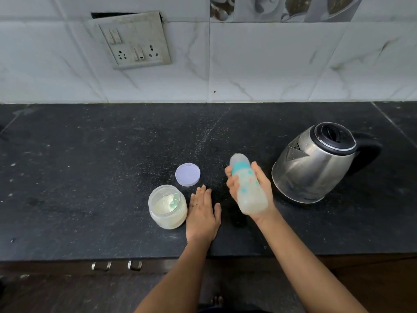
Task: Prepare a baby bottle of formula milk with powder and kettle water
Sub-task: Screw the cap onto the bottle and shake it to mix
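Note:
My right hand (262, 188) grips a clear baby bottle (248, 186) with a teal collar and a cap on top. The bottle is tilted, raised above the black counter (90, 177), and blurred. It looks cloudy inside. My left hand (203, 213) lies flat on the counter, fingers straight, just right of an open jar of pale powder (167, 207) with a teal scoop inside. The jar's round lilac lid (187, 174) lies on the counter behind my left hand. A steel kettle (316, 163) with a black lid and handle stands to the right of the bottle.
A white tiled wall (270, 64) rises behind the counter, with a switch and socket plate (133, 41) at upper left. The counter's front edge runs below my wrists, above dark cabinets with metal handles (117, 265).

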Demonstrator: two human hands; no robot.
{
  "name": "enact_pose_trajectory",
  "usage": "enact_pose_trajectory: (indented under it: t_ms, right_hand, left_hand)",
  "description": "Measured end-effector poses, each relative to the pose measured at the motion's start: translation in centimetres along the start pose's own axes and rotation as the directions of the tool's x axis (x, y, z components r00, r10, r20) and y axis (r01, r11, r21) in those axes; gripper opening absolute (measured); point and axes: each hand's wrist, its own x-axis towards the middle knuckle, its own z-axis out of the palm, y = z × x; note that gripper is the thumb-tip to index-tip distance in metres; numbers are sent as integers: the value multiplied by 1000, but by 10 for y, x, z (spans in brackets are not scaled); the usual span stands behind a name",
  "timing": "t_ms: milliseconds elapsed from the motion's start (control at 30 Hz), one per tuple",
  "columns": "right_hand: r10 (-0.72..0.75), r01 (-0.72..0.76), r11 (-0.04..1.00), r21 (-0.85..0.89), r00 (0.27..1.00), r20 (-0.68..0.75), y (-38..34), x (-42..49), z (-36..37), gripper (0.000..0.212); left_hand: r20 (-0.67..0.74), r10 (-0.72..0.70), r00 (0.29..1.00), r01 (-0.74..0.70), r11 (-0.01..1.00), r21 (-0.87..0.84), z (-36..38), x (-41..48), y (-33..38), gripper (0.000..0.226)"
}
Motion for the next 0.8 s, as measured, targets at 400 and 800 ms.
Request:
enact_pose_trajectory:
  t_ms: [400,800]
  right_hand:
    - [-77,79,991,-108,997,20,2,3,13,98]
    - [-100,100,991,94,995,-6,-4,5,-10,72]
  left_hand:
    - [12,-6,1000,7,1000,-22,-1,1,0,53]
    - [10,-11,1000,11,999,-30,0,1,-1,56]
